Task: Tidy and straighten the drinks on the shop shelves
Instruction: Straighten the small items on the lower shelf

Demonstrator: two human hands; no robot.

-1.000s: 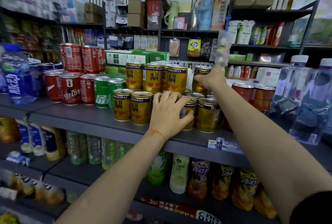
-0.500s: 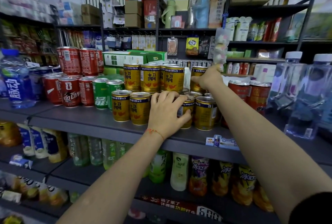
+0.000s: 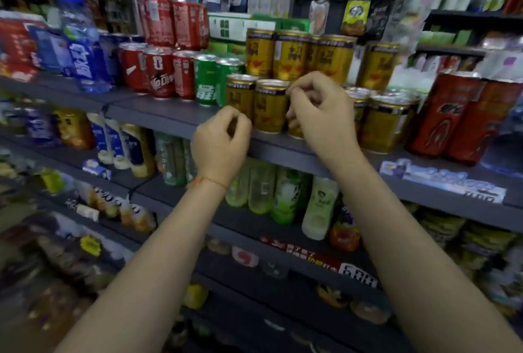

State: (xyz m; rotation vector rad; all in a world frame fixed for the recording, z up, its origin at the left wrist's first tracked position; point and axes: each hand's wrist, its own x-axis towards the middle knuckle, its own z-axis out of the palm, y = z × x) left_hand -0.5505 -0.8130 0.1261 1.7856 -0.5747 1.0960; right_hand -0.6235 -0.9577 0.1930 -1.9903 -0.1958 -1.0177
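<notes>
Gold drink cans stand on the grey shelf [image 3: 158,116]: a front pair [image 3: 270,106], a second tier on top [image 3: 288,52] and more to the right [image 3: 387,123]. My left hand [image 3: 220,140] hovers at the shelf's front edge, just below the front pair, with its fingers curled and nothing in them. My right hand [image 3: 322,117] is higher, with fingers curled in front of a gold can [image 3: 294,129] that it mostly hides. No grip on that can shows.
Red cola cans [image 3: 161,72] and green cans [image 3: 206,78] stand left of the gold ones, with a blue water bottle [image 3: 85,49] further left. Tall red cans [image 3: 452,114] stand at the right. Green bottles [image 3: 283,191] fill the shelf below.
Both hands have come back off the cans toward me. The left has left the front gold can and dropped to the shelf edge; the right has left the rear can. The view has shifted closer.
</notes>
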